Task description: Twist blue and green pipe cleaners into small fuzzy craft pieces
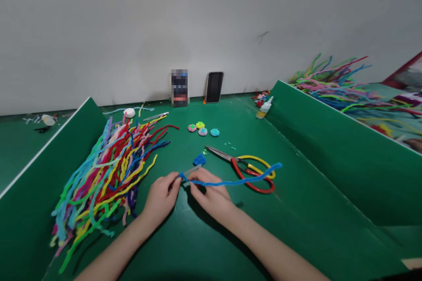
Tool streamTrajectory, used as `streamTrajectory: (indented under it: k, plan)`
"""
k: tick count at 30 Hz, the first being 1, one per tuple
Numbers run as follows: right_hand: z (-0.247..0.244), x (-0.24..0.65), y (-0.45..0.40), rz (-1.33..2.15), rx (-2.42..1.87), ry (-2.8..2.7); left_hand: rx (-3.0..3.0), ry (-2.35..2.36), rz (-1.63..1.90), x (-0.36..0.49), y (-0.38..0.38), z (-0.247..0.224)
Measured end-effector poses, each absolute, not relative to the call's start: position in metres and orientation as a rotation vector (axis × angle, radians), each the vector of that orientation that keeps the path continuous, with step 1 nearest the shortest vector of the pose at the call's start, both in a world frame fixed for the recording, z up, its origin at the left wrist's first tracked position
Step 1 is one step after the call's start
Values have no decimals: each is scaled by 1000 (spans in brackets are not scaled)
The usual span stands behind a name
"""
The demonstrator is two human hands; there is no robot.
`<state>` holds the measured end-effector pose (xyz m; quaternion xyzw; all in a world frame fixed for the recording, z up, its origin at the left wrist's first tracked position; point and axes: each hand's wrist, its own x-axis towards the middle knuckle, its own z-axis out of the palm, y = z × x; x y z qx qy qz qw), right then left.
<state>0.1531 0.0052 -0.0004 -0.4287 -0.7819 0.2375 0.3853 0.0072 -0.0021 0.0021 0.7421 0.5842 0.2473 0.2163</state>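
Observation:
A long blue pipe cleaner (237,182) runs from between my fingertips out to the right, its free end curving upward. My left hand (162,195) is closed, thumb and forefinger pinching the pipe cleaner's left end against a thin greyish rod (193,169). My right hand (211,193) pinches the same pipe cleaner just beside it; the exact grip on the rod is partly hidden. Just beyond my fingers lies a small fuzzy blue piece (199,160). Scissors (245,164) with one yellow and one red handle rest to the right, passing under the free end.
A heap of multicoloured pipe cleaners (112,167) spreads at left. Several small fuzzy discs (202,131) sit ahead. Tweezers (156,117), a glue bottle (264,109) and two phones, one dark-screened (214,87), are farther back. Green dividers (329,140) flank the table.

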Motion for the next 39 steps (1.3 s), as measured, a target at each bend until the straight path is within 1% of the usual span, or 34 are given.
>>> streamTrajectory:
  k: [10,29,39]
  plan:
    - [-1,155,6,568,-1046,-2037,2073,1631,555,7,-1,6]
    - [-4,157,9,313,-974,-2000,2149,1667,396,7,0,8]
    - [-5,157,9,385,-1027,-1998,2176,1649,378,6,0,7]
